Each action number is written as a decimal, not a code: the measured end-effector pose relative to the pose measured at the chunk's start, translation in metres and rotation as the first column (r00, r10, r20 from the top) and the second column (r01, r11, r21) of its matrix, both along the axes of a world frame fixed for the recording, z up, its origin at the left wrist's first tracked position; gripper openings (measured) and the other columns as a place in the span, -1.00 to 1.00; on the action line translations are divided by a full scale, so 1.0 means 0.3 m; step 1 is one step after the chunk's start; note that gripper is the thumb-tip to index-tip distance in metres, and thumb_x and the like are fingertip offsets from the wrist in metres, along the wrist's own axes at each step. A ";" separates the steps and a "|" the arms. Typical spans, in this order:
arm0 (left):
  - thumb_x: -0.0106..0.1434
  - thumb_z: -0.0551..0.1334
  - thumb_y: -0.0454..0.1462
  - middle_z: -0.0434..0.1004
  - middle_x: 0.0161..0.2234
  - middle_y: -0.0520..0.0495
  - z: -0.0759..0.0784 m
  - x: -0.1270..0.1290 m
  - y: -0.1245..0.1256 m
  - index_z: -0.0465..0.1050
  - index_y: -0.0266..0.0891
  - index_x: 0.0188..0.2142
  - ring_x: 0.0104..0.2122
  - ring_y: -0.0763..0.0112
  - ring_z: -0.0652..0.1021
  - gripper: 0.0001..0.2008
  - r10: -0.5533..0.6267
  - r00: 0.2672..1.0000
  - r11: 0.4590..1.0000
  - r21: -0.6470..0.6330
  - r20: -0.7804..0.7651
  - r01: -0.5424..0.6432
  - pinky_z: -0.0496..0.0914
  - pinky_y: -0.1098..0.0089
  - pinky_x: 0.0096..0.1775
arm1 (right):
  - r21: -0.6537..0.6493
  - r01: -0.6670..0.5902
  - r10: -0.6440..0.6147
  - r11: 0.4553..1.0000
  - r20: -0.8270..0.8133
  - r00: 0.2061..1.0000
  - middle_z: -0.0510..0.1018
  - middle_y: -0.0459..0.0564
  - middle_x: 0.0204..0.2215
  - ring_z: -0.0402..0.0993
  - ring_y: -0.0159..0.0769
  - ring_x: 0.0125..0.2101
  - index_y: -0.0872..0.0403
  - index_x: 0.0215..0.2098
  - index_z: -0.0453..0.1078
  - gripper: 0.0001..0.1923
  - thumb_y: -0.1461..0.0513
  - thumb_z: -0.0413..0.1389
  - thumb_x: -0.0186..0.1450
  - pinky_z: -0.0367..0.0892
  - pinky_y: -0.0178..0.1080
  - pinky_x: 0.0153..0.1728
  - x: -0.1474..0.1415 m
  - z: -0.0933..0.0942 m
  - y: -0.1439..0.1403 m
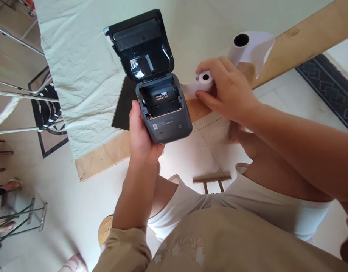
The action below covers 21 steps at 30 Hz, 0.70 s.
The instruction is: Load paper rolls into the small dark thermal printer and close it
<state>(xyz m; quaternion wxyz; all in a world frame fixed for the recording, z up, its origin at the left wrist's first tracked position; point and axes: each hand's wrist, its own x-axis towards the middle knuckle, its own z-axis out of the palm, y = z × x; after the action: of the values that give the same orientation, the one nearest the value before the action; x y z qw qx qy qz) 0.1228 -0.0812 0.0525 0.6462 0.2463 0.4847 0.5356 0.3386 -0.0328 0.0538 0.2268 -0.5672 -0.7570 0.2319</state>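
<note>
My left hand (143,136) is wrapped round a dark grey portable label printer (171,126), held over the table edge. The printer's lid (142,47) stands raised, and its paper bay (159,96) shows a small white-printed label inside. Between the thumb and fingers of my right hand (226,88) is a small white paper roll (205,78), to the right of the printer. A loose strip of paper runs from the roll toward the printer's side. Beyond that hand, a larger paper roll (238,51) stands on the table with its end unrolled.
A pale green cloth (86,75) covers the table, whose bare wooden edge (104,155) faces me. Behind the printer lies a flat black object (124,104). Metal racks (23,92) stand at left, a wooden stool (106,228) is below, and a dark patterned mat (330,87) lies on the floor at right.
</note>
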 end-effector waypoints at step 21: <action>0.55 0.00 0.32 0.73 0.26 -0.05 0.002 0.008 -0.004 0.62 0.05 0.32 0.50 -0.13 0.47 -0.29 0.005 1.000 1.000 0.012 0.006 -0.005 0.51 -0.12 0.42 | -0.551 -0.154 -0.307 0.820 -0.650 0.695 0.40 -0.20 -0.44 0.33 -0.36 -0.53 -0.15 -0.02 0.28 -0.57 0.21 0.35 0.24 0.33 -0.25 -0.53 0.080 -0.011 -0.125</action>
<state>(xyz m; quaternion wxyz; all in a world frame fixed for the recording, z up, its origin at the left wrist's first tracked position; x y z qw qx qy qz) 0.1251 -0.0823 0.0530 0.6447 0.2474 0.4802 0.5409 0.3625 -0.0704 0.0504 0.3334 -0.5048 -0.4779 0.6369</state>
